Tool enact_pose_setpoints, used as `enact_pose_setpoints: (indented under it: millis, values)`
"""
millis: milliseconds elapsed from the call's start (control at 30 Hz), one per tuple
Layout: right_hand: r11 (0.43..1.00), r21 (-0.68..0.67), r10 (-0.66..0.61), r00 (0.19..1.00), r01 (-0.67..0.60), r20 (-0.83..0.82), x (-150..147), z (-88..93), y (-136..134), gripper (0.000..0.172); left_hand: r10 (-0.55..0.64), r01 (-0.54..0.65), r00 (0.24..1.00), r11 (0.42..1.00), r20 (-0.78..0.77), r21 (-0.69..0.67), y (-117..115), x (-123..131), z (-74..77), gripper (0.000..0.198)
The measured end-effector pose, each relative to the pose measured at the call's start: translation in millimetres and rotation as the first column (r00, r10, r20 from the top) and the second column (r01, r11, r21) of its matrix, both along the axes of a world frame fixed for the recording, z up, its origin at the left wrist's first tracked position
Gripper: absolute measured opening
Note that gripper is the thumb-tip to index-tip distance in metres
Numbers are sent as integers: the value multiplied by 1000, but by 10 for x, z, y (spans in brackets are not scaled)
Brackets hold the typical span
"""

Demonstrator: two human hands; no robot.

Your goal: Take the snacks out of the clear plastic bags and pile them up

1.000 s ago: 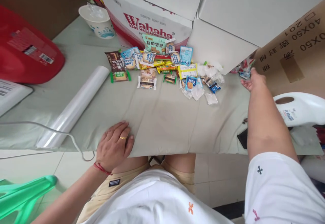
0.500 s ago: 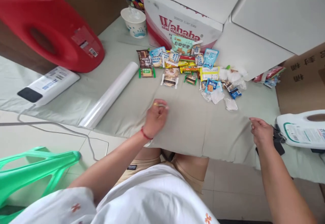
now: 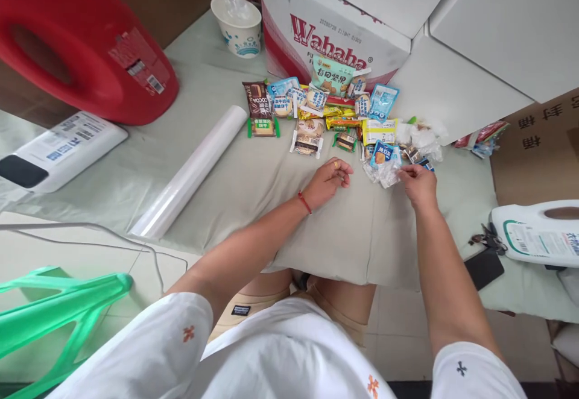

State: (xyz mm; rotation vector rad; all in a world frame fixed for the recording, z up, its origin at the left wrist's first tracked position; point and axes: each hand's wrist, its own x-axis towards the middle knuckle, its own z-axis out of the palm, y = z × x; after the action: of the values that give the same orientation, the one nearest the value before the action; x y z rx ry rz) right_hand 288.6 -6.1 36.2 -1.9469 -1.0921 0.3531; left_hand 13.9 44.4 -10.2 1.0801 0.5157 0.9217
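Note:
My right hand [image 3: 420,187] pinches the edge of a crumpled clear plastic wrapper [image 3: 389,174] at the front of the snack pile. My left hand [image 3: 329,181], with a ring and a red cord bracelet, hovers low over the cloth; its fingers are loosely bent and nothing shows in them. Just beyond it lies a small green-ended biscuit packet [image 3: 345,141]. A blue snack packet [image 3: 383,153] is beside the wrapper. Farther back are a brown cocoa packet [image 3: 257,99], a light-blue packet [image 3: 383,102] and a green nut bag [image 3: 332,76]. More crumpled wrappers [image 3: 425,137] sit behind my right hand.
Left of the pile are a clear plastic roll [image 3: 192,173], a paper cup [image 3: 237,31], a red jug [image 3: 136,79] and a white device [image 3: 67,149]. A Wahaba-lettered carton [image 3: 289,43] stands behind. At right are a white bottle [image 3: 534,236], keys [image 3: 489,239] and a black flat object [image 3: 484,267].
My right hand has moved left and forward from beside the keys to the wrappers. My left hand has moved right and forward, nearer the pile. The separate wrapper at the right is no longer visible.

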Motion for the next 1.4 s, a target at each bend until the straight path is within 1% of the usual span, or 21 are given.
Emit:
enact_pose_setpoints:
  millis: [33, 67, 100, 133, 200, 233, 267, 300, 400, 500, 567, 700, 800, 867, 933, 1033, 1100, 1167, 1233, 1333, 1400]
  values:
    - [999, 50, -8, 994, 14, -108, -106, 21, -33, 34, -33, 33, 999, 999, 1, -9, -7, 0, -4, 12]
    - [994, 104, 2, 969, 24, -246, -229, 41, -78, 34, -57, 57, 998, 998, 8, -31, -13, 5, 0, 16]
    - [988, 153, 35, 920, 27, -390, -368, 53, -127, 35, -72, 73, 997, 995, 14, -65, -16, 15, 11, 23]
    - [982, 191, 88, 854, 13, -513, -516, 52, -171, 36, -79, 80, 997, 991, 17, -107, -17, 29, 24, 30]
    - [974, 225, 178, 732, -34, -658, -810, 5, -226, 38, -87, 90, 996, 977, 23, -192, -11, 55, 47, 45]
    - [971, 232, 201, 696, -50, -690, -938, -38, -233, 39, -99, 104, 995, 968, 34, -227, -7, 64, 55, 53]
    - [970, 236, 209, 680, -54, -703, -1047, -89, -228, 39, -117, 127, 992, 959, 53, -254, -2, 69, 58, 58]
    - [970, 240, 207, 682, -48, -701, -1131, -144, -215, 39, -140, 155, 987, 950, 75, -270, 3, 71, 58, 62]
    - [971, 238, 169, 753, -17, -636, -1242, -288, -172, 38, -186, 205, 978, 948, 96, -244, 9, 70, 45, 64]
    - [969, 248, 112, 844, 25, -524, -1219, -365, -175, 38, -163, 161, 987, 972, 2, -173, 6, 75, 28, 57]
    - [964, 259, 84, 862, 56, -500, -1184, -383, -195, 39, -154, 144, 986, 978, -61, -148, 0, 76, 26, 52]
    - [961, 266, 97, 816, 72, -570, -1161, -394, -223, 39, -114, 102, 990, 985, -86, -139, -19, 60, 50, 47]
    - [966, 259, 150, 797, 9, -585, -1217, -395, -234, 36, -95, 84, 992, 989, -80, -122, -37, 57, 64, 51]
    - [969, 240, 184, 806, -53, -563, -1267, -383, -245, 34, -93, 83, 992, 990, -83, -113, -44, 66, 61, 50]
    - [973, 214, 189, 812, -81, -553, -1299, -360, -259, 33, -64, 54, 995, 992, -79, -114, -41, 77, 53, 48]
    - [982, 188, 139, 793, -31, -593, -1292, -307, -272, 36, -10, 3, 998, 994, -64, -106, -26, 80, 50, 47]
    - [979, 204, 116, 771, 19, -626, -1271, -266, -270, 40, 7, -10, 999, 996, -39, -94, -16, 73, 55, 48]
    - [971, 233, 122, 745, 47, -656, -1254, -226, -261, 44, 1, 1, 1000, 994, 14, -112, -7, 61, 62, 49]
    - [965, 256, 141, 707, 58, -693, -1240, -194, -252, 47, -16, 29, 997, 985, 77, -170, 3, 42, 76, 51]
    - [954, 284, 160, 646, 93, -747, -1209, -171, -246, 50, -65, 107, 987, 949, 148, -298, 23, -4, 122, 55]
    - [945, 301, 156, 635, 126, -757, -1189, -172, -247, 51, -119, 170, 980, 917, 158, -362, 31, -34, 165, 58]
